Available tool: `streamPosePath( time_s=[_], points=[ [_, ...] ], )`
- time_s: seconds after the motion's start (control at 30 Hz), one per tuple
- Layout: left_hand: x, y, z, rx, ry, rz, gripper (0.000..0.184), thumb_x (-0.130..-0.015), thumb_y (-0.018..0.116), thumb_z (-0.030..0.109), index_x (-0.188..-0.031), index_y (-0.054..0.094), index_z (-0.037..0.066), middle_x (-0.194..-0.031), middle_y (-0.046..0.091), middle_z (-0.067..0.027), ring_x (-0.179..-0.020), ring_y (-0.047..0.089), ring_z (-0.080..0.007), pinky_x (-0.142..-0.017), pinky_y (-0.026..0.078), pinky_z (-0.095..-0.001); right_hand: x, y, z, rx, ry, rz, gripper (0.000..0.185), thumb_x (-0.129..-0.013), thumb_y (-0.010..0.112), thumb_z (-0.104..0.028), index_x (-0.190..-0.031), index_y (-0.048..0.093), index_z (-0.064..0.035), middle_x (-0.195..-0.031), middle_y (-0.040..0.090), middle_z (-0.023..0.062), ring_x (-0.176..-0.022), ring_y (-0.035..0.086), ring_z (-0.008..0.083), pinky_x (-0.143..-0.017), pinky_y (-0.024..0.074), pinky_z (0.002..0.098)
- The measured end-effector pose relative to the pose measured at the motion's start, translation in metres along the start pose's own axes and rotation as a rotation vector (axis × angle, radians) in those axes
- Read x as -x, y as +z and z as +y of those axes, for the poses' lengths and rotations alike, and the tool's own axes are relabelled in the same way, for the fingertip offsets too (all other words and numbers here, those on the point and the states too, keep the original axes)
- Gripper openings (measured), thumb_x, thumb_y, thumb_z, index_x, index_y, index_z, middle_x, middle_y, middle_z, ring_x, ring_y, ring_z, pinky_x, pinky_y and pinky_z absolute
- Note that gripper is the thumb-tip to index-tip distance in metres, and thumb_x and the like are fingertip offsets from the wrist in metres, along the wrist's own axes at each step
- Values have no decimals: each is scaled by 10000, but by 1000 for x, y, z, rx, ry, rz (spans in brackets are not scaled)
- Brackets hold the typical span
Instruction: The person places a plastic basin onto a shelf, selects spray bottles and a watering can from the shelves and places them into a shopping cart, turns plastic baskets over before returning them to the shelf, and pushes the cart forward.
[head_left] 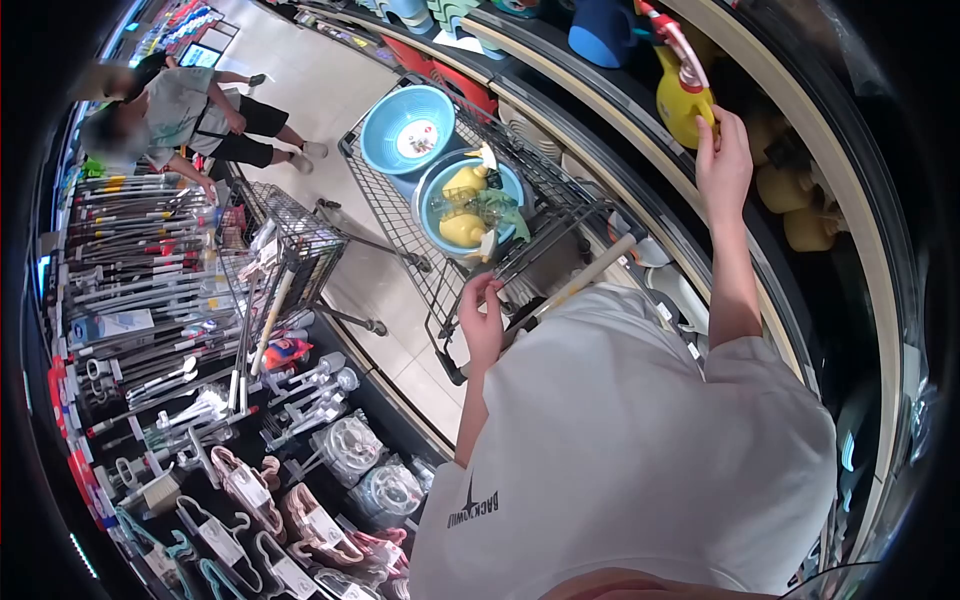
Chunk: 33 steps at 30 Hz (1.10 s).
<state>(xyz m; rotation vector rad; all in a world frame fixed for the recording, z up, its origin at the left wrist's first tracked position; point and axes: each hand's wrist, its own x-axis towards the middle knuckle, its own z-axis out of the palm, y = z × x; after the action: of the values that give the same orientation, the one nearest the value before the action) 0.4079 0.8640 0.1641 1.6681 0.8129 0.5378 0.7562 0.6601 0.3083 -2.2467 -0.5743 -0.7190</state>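
At the upper shelf, my right hand (725,165) is closed around the lower part of a yellow spray bottle (677,105) with a red-and-white trigger head. My left hand (480,318) hangs beside the near end of the shopping cart (385,215), its fingers loosely bent and nothing visible in them. Inside the cart, a blue basin (432,222) holds two yellow spray bottles (465,183) and something green and see-through (500,208). Another blue basin (378,140) with a round label lies farther forward in the cart.
Dark shelving on the right carries a blue container (600,35) and several yellowish bottles (810,228). Hangers (325,525) and long-handled tools (150,240) hang on the left. A second cart (290,235) and a person (190,110) stand across the aisle.
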Motion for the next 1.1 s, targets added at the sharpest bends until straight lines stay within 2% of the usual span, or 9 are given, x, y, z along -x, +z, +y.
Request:
streamPosePath(
  time_s=[0.17,0.3,0.37,0.43,0.47,0.57,0.77,0.87,1.1],
  points=[
    [-13,4,35,-12,4,-71,220,-1059,555,51,-1254,646,4,-1090,727,-88,-992,688,-165,-852,528,-293,3,-10,1,-52,-132,19,164,-991,679,-76,-1143,681,-16,-1052,687,103,-837,676,259,-713,540,330],
    [-22,11,60,103,64,-140,326,-1014,633,35,-1337,597,9,-1267,665,-115,-1138,660,-198,-970,530,-329,16,-15,-35,-353,-167,-45,155,-1000,637,-22,-1145,672,17,-1044,667,110,-800,646,166,-683,517,277],
    [-24,16,86,164,79,-160,421,-995,681,49,-1396,558,14,-1338,631,-119,-1207,638,-218,-1031,519,-354,33,-8,-56,-665,-5,-174,180,-1037,626,-59,-1192,657,28,-1035,664,86,-824,631,118,-683,513,247],
    [-26,25,117,518,128,-160,717,-930,817,191,-1516,433,39,-1437,555,-130,-1319,565,-257,-1131,457,-410,53,-5,-86,-1063,295,-341,251,-1080,602,-129,-1276,618,28,-1040,654,50,-859,616,79,-679,504,214],
    [-27,27,124,639,115,-150,913,-886,866,383,-1563,354,48,-1460,532,-125,-1365,528,-273,-1166,415,-432,57,-7,-99,-1163,354,-441,311,-1101,580,-183,-1343,578,12,-1069,662,36,-863,614,62,-663,502,190],
    [-24,8,95,651,101,-207,952,-880,834,527,-1553,368,41,-1467,524,-122,-1370,529,-270,-1150,428,-434,64,-11,-127,-1302,449,-641,316,-1102,575,-186,-1335,571,26,-1092,680,51,-848,636,64,-657,532,201],
    [-2,-7,110,804,-23,-56,962,-867,817,587,-1539,385,51,-1460,530,-78,-1369,530,-242,-1148,433,-410,61,6,-133,-1318,337,-738,322,-1095,592,-207,-1315,575,28,-1071,679,61,-808,646,74,-645,548,230],
    [6,-13,107,824,-45,-25,968,-871,816,579,-1548,361,57,-1482,506,-76,-1392,507,-239,-1163,421,-411,44,14,-126,-1476,500,-616,338,-1094,596,-269,-1285,614,9,-1001,691,59,-824,661,86,-640,537,230],
    [19,-25,111,726,-76,79,1057,-859,800,633,-1585,275,71,-1543,429,-94,-1455,433,-248,-1210,361,-437,30,13,-130,-1326,467,-635,362,-1105,577,-285,-1300,601,20,-1009,685,64,-759,634,67,-615,506,195]
  ],
)
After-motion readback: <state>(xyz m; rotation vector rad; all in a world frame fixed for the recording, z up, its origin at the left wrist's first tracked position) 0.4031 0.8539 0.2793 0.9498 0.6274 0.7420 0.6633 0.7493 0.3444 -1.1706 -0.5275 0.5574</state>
